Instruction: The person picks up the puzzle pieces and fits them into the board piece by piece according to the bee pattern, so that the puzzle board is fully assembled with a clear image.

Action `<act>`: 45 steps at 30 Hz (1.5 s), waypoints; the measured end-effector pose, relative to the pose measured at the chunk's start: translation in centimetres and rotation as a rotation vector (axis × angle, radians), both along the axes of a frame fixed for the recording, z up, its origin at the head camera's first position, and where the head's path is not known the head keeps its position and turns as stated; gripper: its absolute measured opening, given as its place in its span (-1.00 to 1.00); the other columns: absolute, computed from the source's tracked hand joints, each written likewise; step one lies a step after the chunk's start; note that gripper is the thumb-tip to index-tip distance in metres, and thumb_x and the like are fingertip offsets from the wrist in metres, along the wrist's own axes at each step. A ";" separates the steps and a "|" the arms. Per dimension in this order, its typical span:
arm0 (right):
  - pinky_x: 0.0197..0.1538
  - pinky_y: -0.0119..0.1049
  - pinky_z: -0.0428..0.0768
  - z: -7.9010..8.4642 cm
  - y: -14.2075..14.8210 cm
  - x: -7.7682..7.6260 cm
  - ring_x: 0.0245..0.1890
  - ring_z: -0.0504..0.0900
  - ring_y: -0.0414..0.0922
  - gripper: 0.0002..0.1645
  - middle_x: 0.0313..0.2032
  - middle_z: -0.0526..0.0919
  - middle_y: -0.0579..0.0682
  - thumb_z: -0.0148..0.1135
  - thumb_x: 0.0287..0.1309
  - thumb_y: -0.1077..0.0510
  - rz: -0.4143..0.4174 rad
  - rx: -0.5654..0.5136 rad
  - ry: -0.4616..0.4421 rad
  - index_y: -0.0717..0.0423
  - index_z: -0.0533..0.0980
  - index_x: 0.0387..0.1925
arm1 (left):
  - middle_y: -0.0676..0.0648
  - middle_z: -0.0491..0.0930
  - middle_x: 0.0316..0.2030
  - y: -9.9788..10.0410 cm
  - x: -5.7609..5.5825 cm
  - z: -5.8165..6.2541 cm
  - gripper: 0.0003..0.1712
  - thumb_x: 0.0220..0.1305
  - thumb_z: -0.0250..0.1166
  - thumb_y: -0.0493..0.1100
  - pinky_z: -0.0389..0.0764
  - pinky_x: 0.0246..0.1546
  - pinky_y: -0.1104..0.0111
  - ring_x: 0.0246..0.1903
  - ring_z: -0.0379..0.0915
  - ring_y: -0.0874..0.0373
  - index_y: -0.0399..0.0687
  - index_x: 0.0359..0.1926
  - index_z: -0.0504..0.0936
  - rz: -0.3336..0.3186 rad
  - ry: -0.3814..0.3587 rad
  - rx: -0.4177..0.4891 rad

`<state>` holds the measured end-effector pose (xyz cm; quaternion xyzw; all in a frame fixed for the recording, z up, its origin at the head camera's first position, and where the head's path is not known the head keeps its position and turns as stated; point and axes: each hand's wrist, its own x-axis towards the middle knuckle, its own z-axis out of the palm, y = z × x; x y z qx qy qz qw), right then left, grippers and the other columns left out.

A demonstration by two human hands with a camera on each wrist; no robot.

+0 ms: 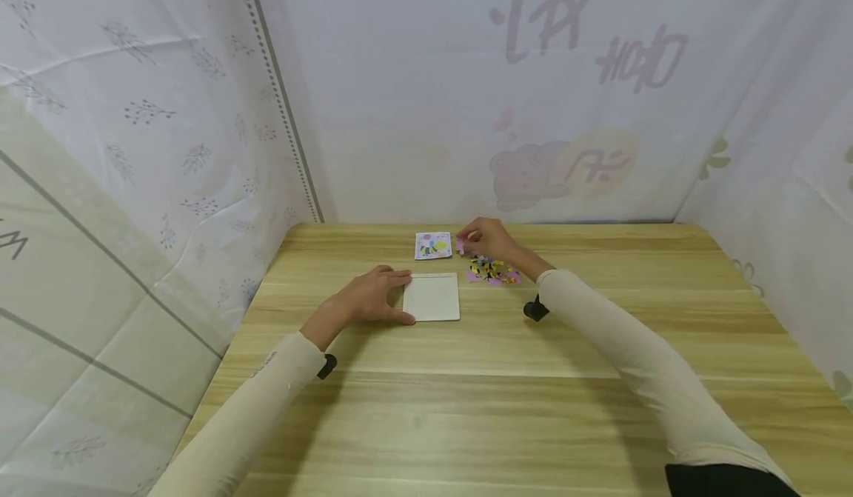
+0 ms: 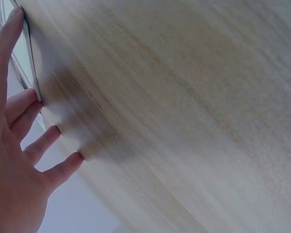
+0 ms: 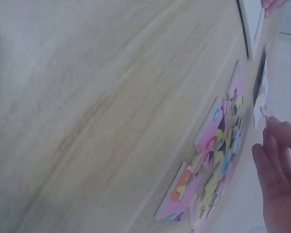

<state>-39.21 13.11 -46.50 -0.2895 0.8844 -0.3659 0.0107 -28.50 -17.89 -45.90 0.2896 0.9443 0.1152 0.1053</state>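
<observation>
A square white tray (image 1: pixel 432 298) with a raised rim lies on the table. Along its left side rests my left hand (image 1: pixel 369 297), thumb at the near corner and index finger at the far one, fingers fairly straight. In the left wrist view the other fingertips (image 2: pixel 77 156) touch the wood. My right hand (image 1: pixel 492 239) pinches a small pink jigsaw piece (image 3: pixel 265 112) between thumb and fingers, just right of a printed picture card (image 1: pixel 433 246). Loose jigsaw pieces (image 3: pixel 211 150), pink, yellow and black, lie in a heap near the right hand, partly overlapping.
The wooden table (image 1: pixel 413 415) runs back to a pale printed curtain (image 1: pixel 426 112). The card lies behind the tray, close to the table's far edge. More curtain hangs on the left and right sides.
</observation>
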 end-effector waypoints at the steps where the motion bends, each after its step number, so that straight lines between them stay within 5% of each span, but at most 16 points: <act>1: -0.02 -0.06 0.75 0.1 0.0 0.1 -0.04 0.77 0.16 -0.69 -0.01 0.72 0.25 0.39 0.27 0.40 -0.002 -0.009 -0.007 0.36 0.69 0.04 | -0.03 0.33 0.52 0.0 0.0 0.0 0.17 0.08 0.46 0.48 0.36 0.39 -0.14 0.51 0.15 -0.16 -0.06 0.54 0.37 0.000 -0.002 0.001; 20: -0.04 -0.19 0.75 -0.6 -0.9 2.4 -0.13 0.80 0.12 -0.71 -0.06 0.78 0.24 0.45 0.16 0.45 0.084 -0.143 -0.035 0.38 0.71 -0.04 | -0.04 0.34 0.51 0.2 -0.1 -0.2 0.17 0.07 0.45 0.50 0.34 0.41 -0.10 0.50 0.16 -0.16 -0.09 0.52 0.39 -0.003 0.002 -0.013; 32: -0.03 -0.24 0.74 -1.1 -3.3 4.3 -0.09 0.80 0.05 -0.73 -0.07 0.80 0.18 0.45 0.19 0.41 0.113 -0.142 -0.119 0.31 0.74 -0.05 | -0.03 0.36 0.50 0.2 -0.1 -0.4 0.15 0.07 0.46 0.49 0.37 0.38 -0.12 0.49 0.19 -0.14 -0.07 0.51 0.41 0.001 0.016 -0.003; 45: -0.01 -0.30 0.73 -1.4 -5.6 4.9 -0.13 0.81 0.06 -0.71 -0.07 0.78 0.24 0.45 0.16 0.45 0.199 -0.133 -0.085 0.41 0.71 -0.05 | -0.03 0.35 0.50 0.1 0.0 -0.3 0.16 0.07 0.46 0.50 0.41 0.35 -0.14 0.49 0.19 -0.13 -0.05 0.53 0.39 0.007 0.012 -0.005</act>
